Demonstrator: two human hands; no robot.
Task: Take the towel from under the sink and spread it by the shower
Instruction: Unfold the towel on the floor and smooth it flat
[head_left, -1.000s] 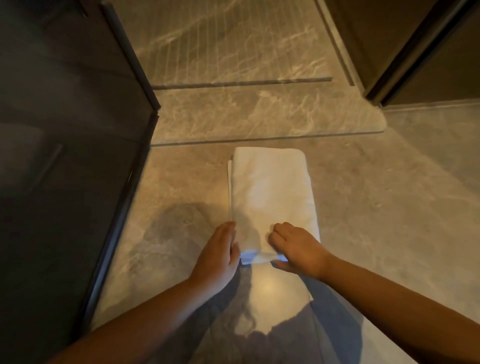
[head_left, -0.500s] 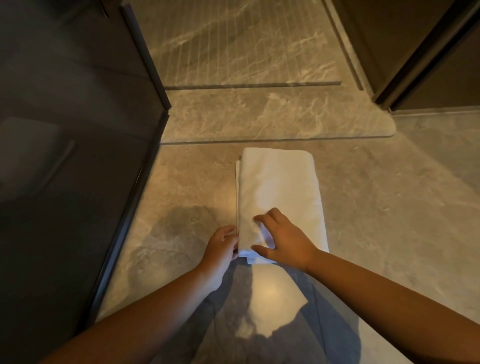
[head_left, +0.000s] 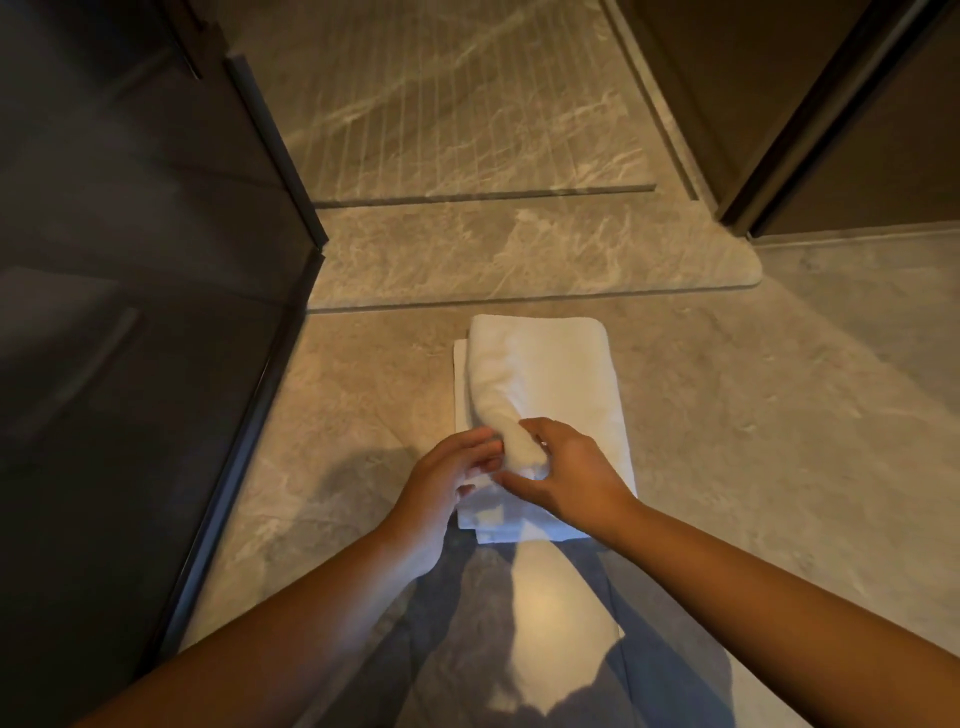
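Observation:
A folded white towel lies on the grey marble floor just in front of the shower threshold. My right hand pinches the top layer at the towel's near left corner and has it lifted into a ridge. My left hand rests against the towel's near left edge, its fingers on the lower layers. The towel's near end is partly hidden by both hands.
A dark glass shower panel stands along the left, its black frame reaching the floor. The grooved shower floor lies beyond the threshold. A dark door frame stands at the upper right. Open floor extends to the right.
My right hand has shifted left across the towel and lifted the top layer's near corner. My left hand has moved in to the towel's edge, and the camera has come closer.

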